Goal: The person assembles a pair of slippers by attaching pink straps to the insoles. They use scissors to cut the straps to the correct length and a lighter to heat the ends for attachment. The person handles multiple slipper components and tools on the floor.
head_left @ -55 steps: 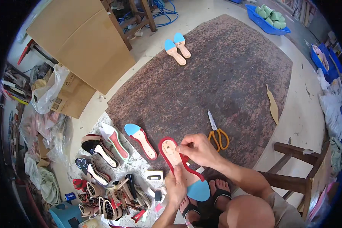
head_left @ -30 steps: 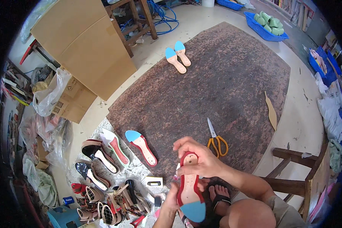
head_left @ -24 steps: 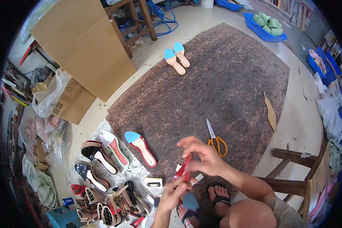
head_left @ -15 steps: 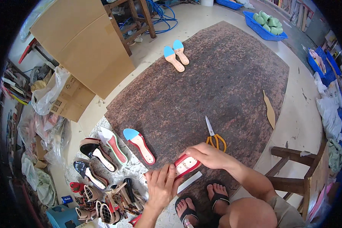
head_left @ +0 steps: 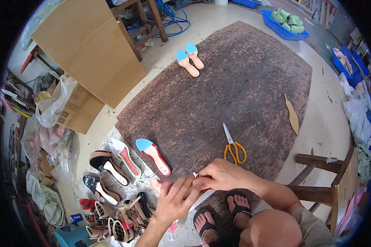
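Observation:
Between my hands is a red-edged shoe insole (head_left: 207, 191), mostly hidden by my fingers. My left hand (head_left: 175, 199) is closed on it from the left, its fingers slightly blurred. On the other side, my right hand (head_left: 222, 175) pinches it with curled fingers. Just beyond my left hand lies a matching insole (head_left: 155, 158) with a blue toe and red rim. Scissors (head_left: 231, 144) with orange handles rest on the dark board beyond my right hand, blades pointing away.
Left of the board are a green-edged insole (head_left: 128, 159), black shoes (head_left: 108, 166) and several heeled shoes (head_left: 123, 220). Two blue-toed insoles (head_left: 188, 63) lie at the far side of the board (head_left: 243, 82). A tan strip (head_left: 292, 115) and wooden stool (head_left: 317, 193) are at right.
The insole has turned from face-up to nearly edge-on, with my fingers covering most of it. My hands have come closer together. The view has shifted slightly.

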`<state>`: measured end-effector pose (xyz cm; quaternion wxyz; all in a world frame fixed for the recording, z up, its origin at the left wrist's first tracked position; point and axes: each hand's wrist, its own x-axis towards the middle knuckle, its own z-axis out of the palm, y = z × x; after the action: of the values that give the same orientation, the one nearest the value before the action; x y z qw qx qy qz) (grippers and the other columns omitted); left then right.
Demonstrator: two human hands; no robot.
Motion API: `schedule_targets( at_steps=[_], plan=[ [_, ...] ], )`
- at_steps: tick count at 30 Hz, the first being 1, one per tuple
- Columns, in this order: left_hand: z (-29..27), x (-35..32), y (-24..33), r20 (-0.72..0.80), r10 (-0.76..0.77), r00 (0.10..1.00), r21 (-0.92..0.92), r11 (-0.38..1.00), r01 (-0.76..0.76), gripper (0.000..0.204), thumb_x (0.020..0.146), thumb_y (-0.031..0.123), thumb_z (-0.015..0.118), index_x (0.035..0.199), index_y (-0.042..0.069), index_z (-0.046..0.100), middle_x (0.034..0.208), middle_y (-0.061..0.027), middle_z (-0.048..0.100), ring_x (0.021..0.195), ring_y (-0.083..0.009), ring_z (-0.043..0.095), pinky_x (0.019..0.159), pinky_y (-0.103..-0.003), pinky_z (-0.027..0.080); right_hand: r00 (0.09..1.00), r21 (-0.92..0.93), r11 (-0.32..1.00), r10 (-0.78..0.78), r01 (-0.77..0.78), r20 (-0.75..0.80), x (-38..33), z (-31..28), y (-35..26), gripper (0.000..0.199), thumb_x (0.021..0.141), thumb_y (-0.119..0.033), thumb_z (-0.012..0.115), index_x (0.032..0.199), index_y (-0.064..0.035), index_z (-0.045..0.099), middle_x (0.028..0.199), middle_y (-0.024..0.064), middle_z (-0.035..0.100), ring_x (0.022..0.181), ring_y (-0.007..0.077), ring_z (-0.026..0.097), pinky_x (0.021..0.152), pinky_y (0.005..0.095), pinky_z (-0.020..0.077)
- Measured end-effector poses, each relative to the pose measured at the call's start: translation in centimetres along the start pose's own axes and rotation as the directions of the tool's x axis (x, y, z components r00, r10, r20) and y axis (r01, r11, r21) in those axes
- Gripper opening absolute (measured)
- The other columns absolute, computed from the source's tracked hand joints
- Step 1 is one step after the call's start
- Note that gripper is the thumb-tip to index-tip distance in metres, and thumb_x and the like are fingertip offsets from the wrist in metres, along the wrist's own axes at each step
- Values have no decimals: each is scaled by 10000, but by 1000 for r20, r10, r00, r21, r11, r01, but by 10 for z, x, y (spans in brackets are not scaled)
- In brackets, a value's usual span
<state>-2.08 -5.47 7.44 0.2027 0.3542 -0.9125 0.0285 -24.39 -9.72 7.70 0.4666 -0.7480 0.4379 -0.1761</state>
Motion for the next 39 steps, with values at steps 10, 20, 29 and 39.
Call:
schedule_targets(
  at_steps=[10, 20, 29, 39],
  plan=[
    [71, 3, 10, 518, -839, 165, -787, -543, -293, 489, 1019, 552, 354, 1182, 140, 561, 933, -44, 595, 856, -191, 568, 726, -347, 444, 935, -140, 990, -38, -12, -352, 10, 75, 0, 389, 903, -377, 672, 844, 7, 684, 745, 194, 669, 642, 321, 672, 546, 386, 491],
    [68, -18, -39, 583, -812, 20, -714, -524, -464, 579, 928, 605, 524, 576, 200, 309, 499, 62, 255, 418, -96, 223, 419, -276, 186, 939, 230, 937, -193, 262, -284, 1, 78, -7, 118, 819, -144, 739, 823, -30, 707, 784, 99, 643, 723, 252, 626, 661, 377, 466],
    [73, 24, 19, 627, -779, 13, -749, -608, -263, 404, 972, 546, 462, 844, 164, 481, 702, 25, 450, 631, -142, 467, 567, -338, 415, 912, 206, 948, -149, 241, -382, 19, 64, -3, 108, 803, -122, 736, 807, -17, 712, 723, 109, 616, 695, 266, 615, 619, 375, 459],
    [86, -13, -5, 623, -751, 217, -634, -648, -421, 491, 932, 550, 549, 646, 167, 439, 602, 32, 417, 556, -120, 432, 496, -277, 341, 994, 589, 808, 45, 21, -97, 17, 48, 8, 250, 944, -189, 639, 1073, 22, 683, 892, 111, 704, 833, 161, 663, 714, 329, 517]
  ],
)
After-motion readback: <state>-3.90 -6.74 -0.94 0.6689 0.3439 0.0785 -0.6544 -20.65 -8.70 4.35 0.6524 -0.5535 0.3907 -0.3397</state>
